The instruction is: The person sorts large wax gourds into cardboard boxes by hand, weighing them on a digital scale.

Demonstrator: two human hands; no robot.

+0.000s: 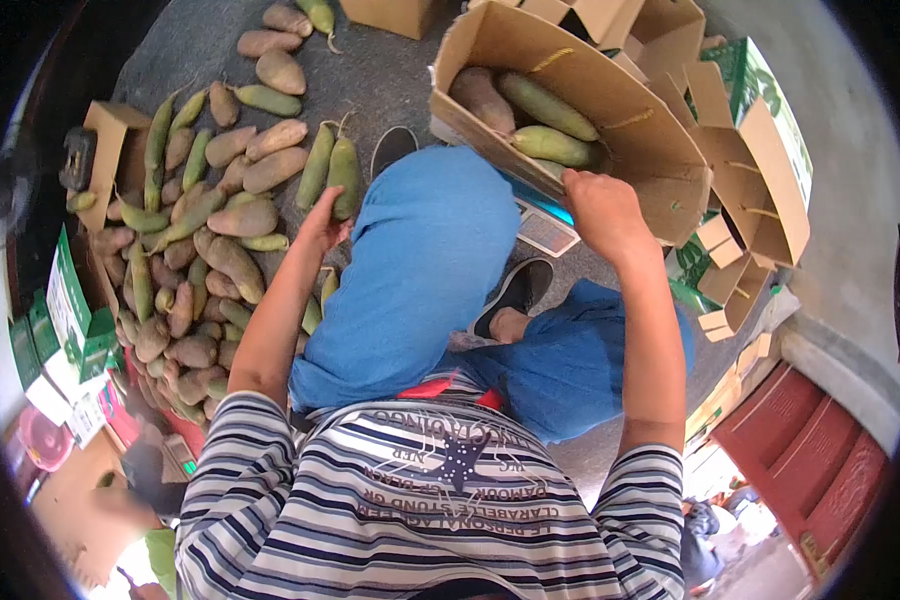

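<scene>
My left hand (321,226) is at the lower end of a long green radish (344,176), with the thumb along its side and the fingers curled near its tip. Another green radish (315,168) lies just left of it. My right hand (606,217) is closed at the near edge of an open cardboard box (660,185), knuckles up; its fingertips are hidden. Inside the box lie several radishes, among them a green one (548,106) and a reddish-brown one (482,100). Under the box shows part of a scale (545,230) with a blue-lit strip.
A large heap of reddish-brown and green radishes (195,350) spreads over the dark floor on the left. Open cardboard boxes (760,210) crowd the right. Green-and-white cartons (70,305) stand at the far left. A red door (800,450) is at lower right. Another person (100,520) is at lower left.
</scene>
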